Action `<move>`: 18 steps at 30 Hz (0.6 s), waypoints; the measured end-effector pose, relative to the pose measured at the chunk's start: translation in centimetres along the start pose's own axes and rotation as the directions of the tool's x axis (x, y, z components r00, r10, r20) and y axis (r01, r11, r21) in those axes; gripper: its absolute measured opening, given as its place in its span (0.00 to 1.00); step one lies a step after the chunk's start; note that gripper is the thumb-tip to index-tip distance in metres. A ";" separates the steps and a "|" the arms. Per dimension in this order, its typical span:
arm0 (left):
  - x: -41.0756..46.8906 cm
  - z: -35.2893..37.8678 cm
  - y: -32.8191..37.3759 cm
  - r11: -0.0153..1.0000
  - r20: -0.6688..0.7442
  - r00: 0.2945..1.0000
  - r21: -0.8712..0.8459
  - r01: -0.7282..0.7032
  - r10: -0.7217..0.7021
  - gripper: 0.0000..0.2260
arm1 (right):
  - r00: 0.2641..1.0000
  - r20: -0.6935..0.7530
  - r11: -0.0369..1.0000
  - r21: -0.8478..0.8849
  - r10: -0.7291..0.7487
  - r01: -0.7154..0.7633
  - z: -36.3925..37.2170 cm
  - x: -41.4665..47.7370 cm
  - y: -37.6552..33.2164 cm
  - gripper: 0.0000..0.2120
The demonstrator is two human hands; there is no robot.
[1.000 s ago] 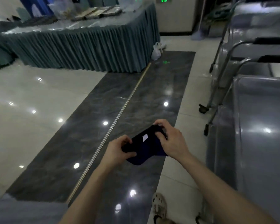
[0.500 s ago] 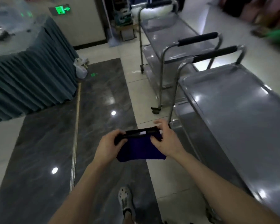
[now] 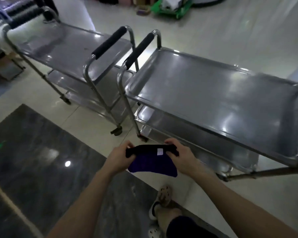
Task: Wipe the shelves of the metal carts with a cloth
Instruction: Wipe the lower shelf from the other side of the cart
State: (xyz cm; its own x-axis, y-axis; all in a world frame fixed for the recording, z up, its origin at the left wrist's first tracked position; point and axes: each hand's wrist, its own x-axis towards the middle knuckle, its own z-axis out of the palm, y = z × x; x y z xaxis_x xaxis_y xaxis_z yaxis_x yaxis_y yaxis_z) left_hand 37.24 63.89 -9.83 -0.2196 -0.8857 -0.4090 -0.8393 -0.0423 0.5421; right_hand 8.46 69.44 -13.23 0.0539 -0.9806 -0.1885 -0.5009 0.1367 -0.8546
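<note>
Both hands [image 3: 151, 158] grip cloth [image 3: 152, 162] clear of nr cart [image 3: 213, 93] rim.

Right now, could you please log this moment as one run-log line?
left hand: grips dark blue cloth | right hand: grips cloth | nearest metal cart's top shelf: untouched

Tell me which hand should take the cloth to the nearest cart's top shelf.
Right, probably. The right hand already grips the cloth on the side toward the nearest cart's top shelf; the left hand holds the far end.
</note>
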 end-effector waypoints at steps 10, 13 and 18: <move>11.9 -1.0 -3.7 0.974 -0.153 0.984 -0.196 -0.117 0.088 0.10 | 0.841 -0.400 0.922 0.280 0.365 -0.266 7.3 6.4 1.6 0.16; 15.0 -1.3 -4.8 0.976 -0.008 0.994 -0.190 -0.110 0.111 0.07 | 0.777 -0.457 0.900 0.275 0.432 -0.339 8.8 6.9 1.3 0.11; 19.5 -1.2 -6.4 0.980 0.183 0.970 -0.147 -0.133 0.159 0.13 | 0.693 -0.528 0.871 0.311 0.491 -0.380 11.9 7.6 1.5 0.10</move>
State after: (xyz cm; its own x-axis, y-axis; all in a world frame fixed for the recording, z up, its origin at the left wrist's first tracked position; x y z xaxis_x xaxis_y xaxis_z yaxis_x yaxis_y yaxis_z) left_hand 38.95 46.35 -20.37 -0.4374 -0.7812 -0.4454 -0.7204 0.0080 0.6935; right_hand 18.35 63.88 -21.70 -0.6642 -0.6870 -0.2948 -0.1887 0.5356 -0.8231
